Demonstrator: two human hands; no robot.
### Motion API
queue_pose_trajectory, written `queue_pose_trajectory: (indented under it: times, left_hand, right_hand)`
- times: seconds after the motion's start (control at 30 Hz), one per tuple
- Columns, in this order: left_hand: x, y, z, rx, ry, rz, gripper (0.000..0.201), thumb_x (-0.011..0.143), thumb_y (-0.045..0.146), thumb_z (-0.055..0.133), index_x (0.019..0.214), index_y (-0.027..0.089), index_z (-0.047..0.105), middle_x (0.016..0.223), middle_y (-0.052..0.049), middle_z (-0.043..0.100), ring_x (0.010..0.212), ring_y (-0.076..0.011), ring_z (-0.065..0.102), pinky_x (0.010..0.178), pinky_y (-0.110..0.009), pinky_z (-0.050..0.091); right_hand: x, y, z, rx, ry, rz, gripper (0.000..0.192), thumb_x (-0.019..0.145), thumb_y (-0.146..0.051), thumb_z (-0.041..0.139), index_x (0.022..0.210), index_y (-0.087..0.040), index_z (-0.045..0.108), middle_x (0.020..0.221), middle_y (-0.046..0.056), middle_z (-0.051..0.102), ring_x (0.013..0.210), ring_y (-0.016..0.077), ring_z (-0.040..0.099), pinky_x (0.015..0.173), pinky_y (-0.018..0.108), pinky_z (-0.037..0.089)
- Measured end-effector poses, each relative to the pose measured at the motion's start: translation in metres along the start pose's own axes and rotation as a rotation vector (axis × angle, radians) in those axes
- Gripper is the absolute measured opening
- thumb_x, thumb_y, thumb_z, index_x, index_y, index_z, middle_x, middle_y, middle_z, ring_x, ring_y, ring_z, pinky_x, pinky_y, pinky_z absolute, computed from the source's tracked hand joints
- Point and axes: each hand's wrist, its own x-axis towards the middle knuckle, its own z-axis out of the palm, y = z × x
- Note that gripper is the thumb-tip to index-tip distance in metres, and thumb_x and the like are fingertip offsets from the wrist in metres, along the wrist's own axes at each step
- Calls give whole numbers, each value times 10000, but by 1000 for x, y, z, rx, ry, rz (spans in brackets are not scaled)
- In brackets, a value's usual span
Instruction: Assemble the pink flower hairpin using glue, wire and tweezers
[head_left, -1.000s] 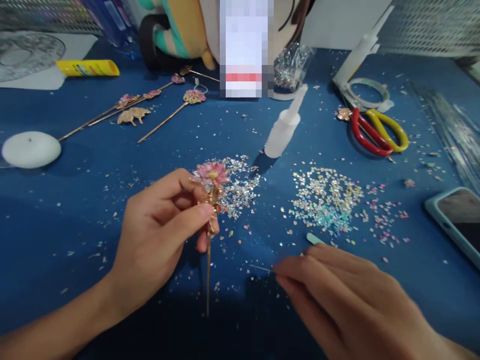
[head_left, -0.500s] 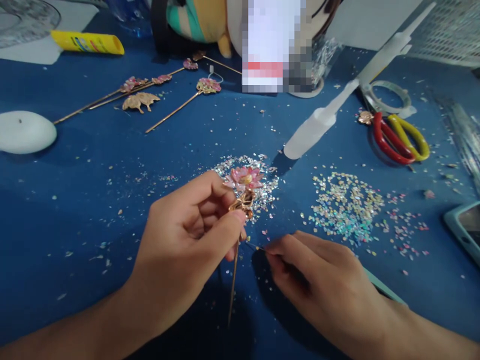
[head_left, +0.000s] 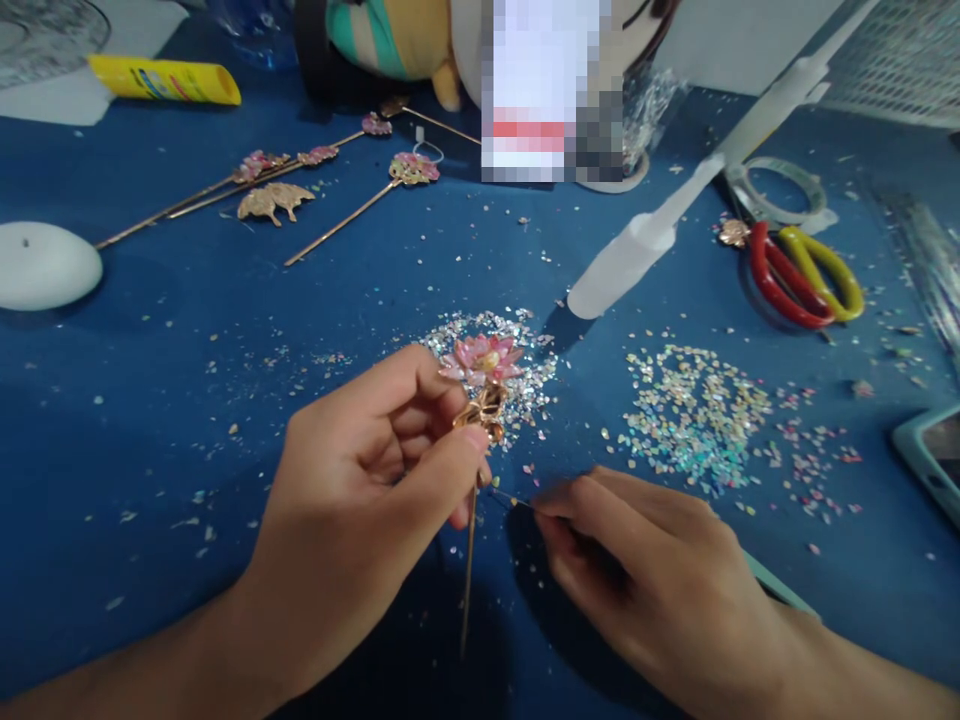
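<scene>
Nearest the camera, the right hand (head_left: 660,585) pinches a thin needle-like tool (head_left: 514,499); most of its length is hidden under the fingers, and a pale green handle (head_left: 780,590) juts out behind the wrist. The fine tip points left, ending just beside the left thumb; whether it touches is too small to tell. The left hand (head_left: 360,500) grips a gold hairpin (head_left: 471,560) between thumb and forefinger, just below its ornament. The pin's long axis runs nearly upright in the view, its stem pointing down toward the camera and fading into shadow, its pink lotus flower (head_left: 482,357) at the far end, above a heap of silvery flakes (head_left: 525,385) on the blue table (head_left: 150,400). Farther right lies a second, iridescent flake pile (head_left: 697,415). Beyond stand a white squeeze bottle (head_left: 637,250), red-and-yellow scissors (head_left: 802,275) and more hairpins (head_left: 345,215). A phone (head_left: 934,455) is cut off at the right edge.
</scene>
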Motion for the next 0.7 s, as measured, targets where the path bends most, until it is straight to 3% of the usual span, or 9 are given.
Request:
queue_pose_trajectory:
  times: [0.23, 0.5, 0.7]
  left_hand:
    - [1, 1, 3, -20, -8, -34, 134, 712, 162, 704, 605, 236, 670, 528, 78, 675, 402, -57, 612, 411, -63, 501]
    - [-1, 7, 5, 40, -66, -52, 127, 678, 188, 674, 563, 232, 639, 461, 58, 663, 338, -78, 599, 353, -80, 479]
    - [-1, 12, 8, 74, -129, -60, 138, 701, 220, 650, 564, 231, 635, 472, 47, 669, 358, -87, 620, 365, -90, 484]
  right_hand:
    - [-5, -1, -16, 0, 123, 37, 256, 1006, -92, 484, 904, -191, 696, 724, 20, 753, 608, 118, 712, 586, 187, 561]
    - [16, -5, -19, -33, 139, 187, 228, 1008, -414, 614, 960, -269, 785, 784, 56, 771, 723, 216, 770, 597, 265, 640]
    - [8, -8, -17, 93, 191, 301, 191, 997, -304, 603, 904, -267, 766, 742, 14, 780, 645, 175, 772, 585, 215, 638]
